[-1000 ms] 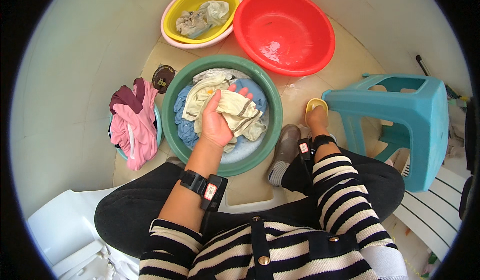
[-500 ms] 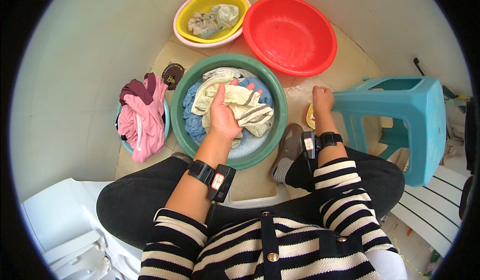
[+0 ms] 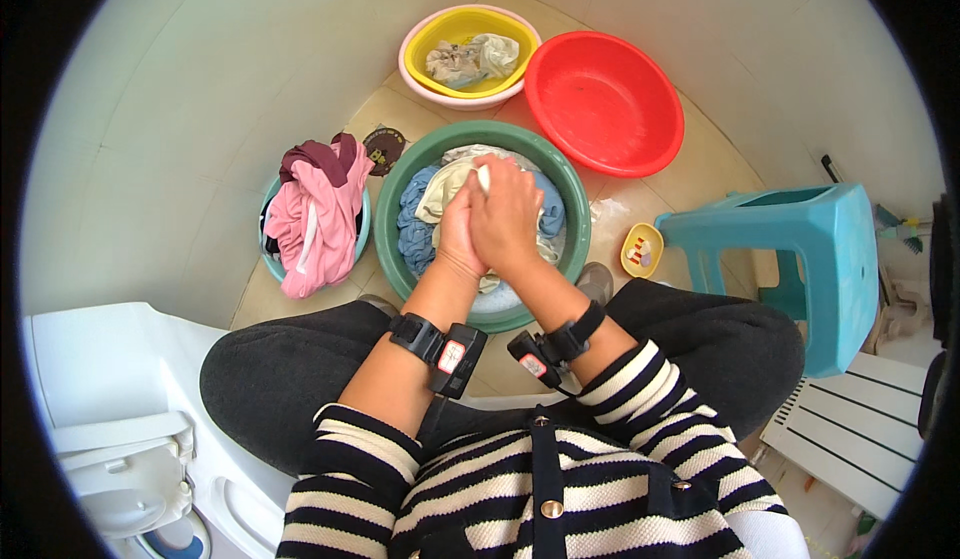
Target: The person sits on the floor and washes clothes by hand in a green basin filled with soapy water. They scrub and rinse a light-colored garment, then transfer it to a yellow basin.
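Over the green basin (image 3: 395, 277) my two hands are pressed together. My left hand (image 3: 458, 234) lies underneath, against a cream garment (image 3: 442, 187) with dark stripes; its fingers are largely covered, but they appear closed on the cloth. My right hand (image 3: 506, 217) rests on top, fingers closed and pointing away from me. Between the hands, at the fingers, the end of a small white oval piece (image 3: 484, 179) sticks out; the rest of it is covered. Blue cloth (image 3: 415, 221) and sudsy water (image 3: 495, 301) fill the basin around them.
At left, pink and maroon clothes (image 3: 318, 221) heap over a light-blue basin (image 3: 364, 231). Behind stand a red basin (image 3: 605, 99) and a yellow basin (image 3: 415, 44) holding crumpled plastic bags. A small yellow dish (image 3: 641, 250) sits beside a blue stool (image 3: 800, 224) at right.
My right hand has come from beside the stool to meet my left hand over the green basin, uncovering the yellow dish. The whole view has shifted slightly.
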Demonstrator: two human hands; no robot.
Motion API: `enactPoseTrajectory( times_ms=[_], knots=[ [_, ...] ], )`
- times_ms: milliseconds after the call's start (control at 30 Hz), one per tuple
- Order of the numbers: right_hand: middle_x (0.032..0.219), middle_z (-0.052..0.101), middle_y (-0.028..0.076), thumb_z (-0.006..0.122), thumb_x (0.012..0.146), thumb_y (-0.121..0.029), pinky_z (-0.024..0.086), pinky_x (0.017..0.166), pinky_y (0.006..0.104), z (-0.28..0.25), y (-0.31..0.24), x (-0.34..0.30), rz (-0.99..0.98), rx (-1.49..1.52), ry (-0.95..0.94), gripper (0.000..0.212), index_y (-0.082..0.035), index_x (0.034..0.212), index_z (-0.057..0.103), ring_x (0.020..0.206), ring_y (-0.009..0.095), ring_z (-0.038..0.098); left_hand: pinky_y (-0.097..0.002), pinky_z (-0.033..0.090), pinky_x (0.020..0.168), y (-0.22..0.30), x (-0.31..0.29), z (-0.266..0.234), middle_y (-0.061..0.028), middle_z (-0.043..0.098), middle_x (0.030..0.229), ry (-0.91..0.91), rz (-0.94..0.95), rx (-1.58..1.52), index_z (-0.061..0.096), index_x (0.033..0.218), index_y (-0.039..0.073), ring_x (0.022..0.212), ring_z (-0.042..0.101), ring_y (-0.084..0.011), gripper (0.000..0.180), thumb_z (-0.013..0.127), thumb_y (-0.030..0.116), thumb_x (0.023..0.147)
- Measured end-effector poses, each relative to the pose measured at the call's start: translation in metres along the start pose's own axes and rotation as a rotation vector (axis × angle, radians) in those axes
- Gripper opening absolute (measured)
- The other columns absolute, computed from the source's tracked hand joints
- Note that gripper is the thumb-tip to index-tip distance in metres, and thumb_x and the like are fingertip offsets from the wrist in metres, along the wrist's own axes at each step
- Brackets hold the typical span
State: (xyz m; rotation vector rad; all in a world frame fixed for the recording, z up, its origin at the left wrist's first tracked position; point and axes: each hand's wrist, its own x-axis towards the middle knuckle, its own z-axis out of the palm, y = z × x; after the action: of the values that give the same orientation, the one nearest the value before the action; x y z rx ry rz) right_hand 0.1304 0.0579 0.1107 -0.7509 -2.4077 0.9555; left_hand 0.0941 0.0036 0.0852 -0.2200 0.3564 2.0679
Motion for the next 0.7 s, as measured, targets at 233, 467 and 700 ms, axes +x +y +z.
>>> enactPoseTrajectory(
  times_ms=[233,467,700],
  knots=[
    [0.099,0.065,0.013,0.051,0.091,-0.027,0.033,0.088,0.0513,0.009,0.042,0.049,0.495,0.205,0.069,0.024,-0.014,0.111,0.053,0.096,0.037,0.057,-0.0394,0.036,0.105,-0.006,-0.021,0.002,-0.0092,0.050,0.134,-0.032,0.012,0.193,0.041,0.135,0.004,0.123,0.047,-0.0231,0.043,0.044,0.026,0.098],
    [0.090,0.058,0.010,0.059,0.086,-0.021,0.035,0.081,0.0458,0.013,-0.029,0.016,-0.225,-0.162,0.055,0.013,-0.015,0.097,0.057,0.092,0.032,0.052,-0.0374,0.035,0.105,0.012,-0.026,0.009,-0.0071,0.050,0.134,0.079,0.035,0.214,0.042,0.134,0.008,0.122,0.047,-0.0210,0.043,0.041,0.032,0.099],
    [0.093,0.065,0.013,0.047,0.093,-0.026,0.038,0.082,0.0496,0.013,0.004,0.041,0.195,0.023,0.018,0.020,-0.020,0.108,0.059,0.094,0.036,0.060,-0.0394,0.031,0.108,0.008,-0.039,0.014,-0.0073,0.046,0.138,-0.083,0.016,0.128,0.037,0.139,0.007,0.128,0.043,-0.0231,0.053,0.033,0.043,0.100]
  ],
)
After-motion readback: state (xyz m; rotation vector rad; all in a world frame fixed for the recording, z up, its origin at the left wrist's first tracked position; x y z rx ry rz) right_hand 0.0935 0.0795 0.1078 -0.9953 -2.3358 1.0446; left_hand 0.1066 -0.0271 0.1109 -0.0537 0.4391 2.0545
